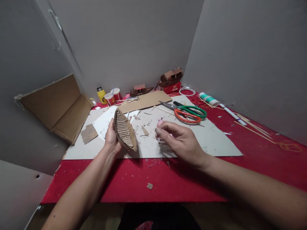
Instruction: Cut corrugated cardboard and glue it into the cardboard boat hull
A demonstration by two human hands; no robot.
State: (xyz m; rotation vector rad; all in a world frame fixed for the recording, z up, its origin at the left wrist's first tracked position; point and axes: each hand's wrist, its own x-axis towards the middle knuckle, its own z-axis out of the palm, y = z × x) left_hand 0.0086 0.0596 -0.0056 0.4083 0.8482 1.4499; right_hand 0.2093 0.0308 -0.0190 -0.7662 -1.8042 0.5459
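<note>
In my left hand [111, 138] is a small cardboard boat hull [124, 130], tilted so its ribbed corrugated inside faces me. The fingers wrap its outer side and are partly hidden behind it. My right hand [178, 139] is closed in a pinch over the light board, to the right of the hull and apart from it. A small pink and whitish thing [160, 122] shows at its fingertips, too little of it visible to name. Between the hands a small pointed cardboard scrap [145, 130] lies on the board.
Scissors with orange and green handles [189, 112] lie beyond my right hand. A cardboard strip [146, 100], two paper cups [109, 99], a yellow bottle [101, 95] and two model boats [170, 77] are at the back. Thin sticks [256, 127] lie right; folded cardboard [64, 108] stands left.
</note>
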